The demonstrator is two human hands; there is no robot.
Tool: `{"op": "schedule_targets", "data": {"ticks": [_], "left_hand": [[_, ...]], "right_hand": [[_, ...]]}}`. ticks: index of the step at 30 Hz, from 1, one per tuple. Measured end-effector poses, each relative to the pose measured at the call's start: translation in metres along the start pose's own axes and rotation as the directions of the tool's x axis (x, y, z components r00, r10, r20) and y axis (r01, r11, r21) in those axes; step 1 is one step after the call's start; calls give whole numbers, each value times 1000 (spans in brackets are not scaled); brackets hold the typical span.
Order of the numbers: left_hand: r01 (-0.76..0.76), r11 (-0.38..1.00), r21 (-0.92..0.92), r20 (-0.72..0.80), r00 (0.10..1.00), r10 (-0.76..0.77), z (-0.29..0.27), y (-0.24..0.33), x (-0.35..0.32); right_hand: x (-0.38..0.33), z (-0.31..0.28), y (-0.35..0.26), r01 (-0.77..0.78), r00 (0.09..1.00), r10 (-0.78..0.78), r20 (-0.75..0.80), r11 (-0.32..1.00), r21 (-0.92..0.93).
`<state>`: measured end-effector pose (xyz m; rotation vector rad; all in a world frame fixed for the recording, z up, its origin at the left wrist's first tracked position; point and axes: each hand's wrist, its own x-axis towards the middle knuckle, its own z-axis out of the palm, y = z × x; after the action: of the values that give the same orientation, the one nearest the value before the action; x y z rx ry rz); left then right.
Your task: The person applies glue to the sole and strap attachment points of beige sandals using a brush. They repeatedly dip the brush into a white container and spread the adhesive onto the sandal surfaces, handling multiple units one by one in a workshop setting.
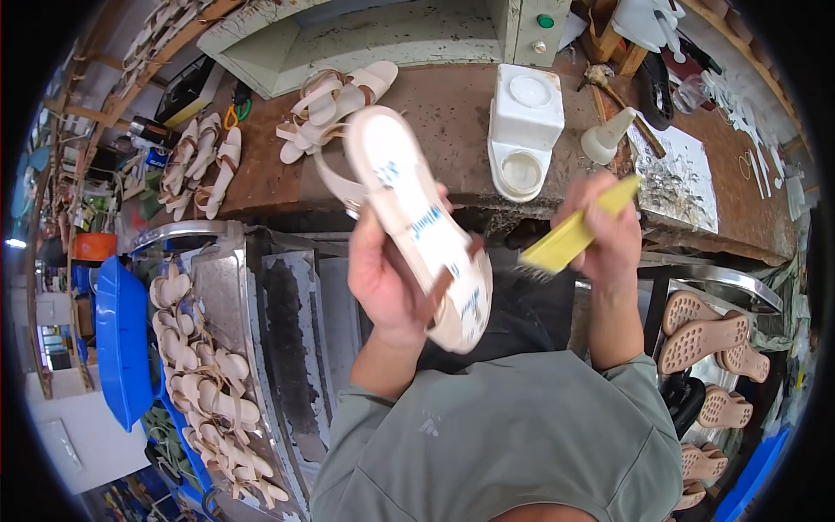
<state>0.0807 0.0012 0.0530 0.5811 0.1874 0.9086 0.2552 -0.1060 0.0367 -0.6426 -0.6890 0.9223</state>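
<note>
My left hand (pixel 378 283) is closed around the side of a beige sandal (pixel 404 187), raised above the front edge of the bench. Its white insole with blue print faces up, and brown and beige straps loop off the sides. To the right, my right hand (pixel 611 239) grips a flat yellow brush (pixel 574 230) by its handle. The brush is tilted, its pale bristles pointing down and left toward the sandal but apart from it. Beyond the brush stands a white two-part container (pixel 528 109) with a round opening at its near end.
More sandals lie on the brown workbench (pixel 444 100), in a pile (pixel 339 100) and a group (pixel 204 161). Many sandals (pixel 213 391) fill a rack at left beside a blue basin (pixel 122 348). Tan soles (pixel 704 339) sit at right. A white cone-shaped nozzle (pixel 606 137) stands on the bench.
</note>
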Motion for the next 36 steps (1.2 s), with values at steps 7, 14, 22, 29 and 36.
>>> {"op": "schedule_targets", "data": {"ticks": [7,14,22,29,36], "left_hand": [[-462,870,170,-39,879,475,-2,13,31],[-196,959,206,203,967,154,-15,23,4],[-484,433,760,585,801,-130,-41,34,-20],[-692,176,700,700,714,22,-43,17,-38],[-672,80,736,672,740,32,-29,9,-44]], "right_hand": [[-10,-15,44,-427,852,509,118,809,-405],[-4,-21,34,-409,906,417,76,907,-98],[-10,-16,16,-465,865,495,80,852,-240],[-12,-33,-29,-140,990,118,-81,925,-354],[4,57,-32,306,921,-51,386,707,-638]]}}
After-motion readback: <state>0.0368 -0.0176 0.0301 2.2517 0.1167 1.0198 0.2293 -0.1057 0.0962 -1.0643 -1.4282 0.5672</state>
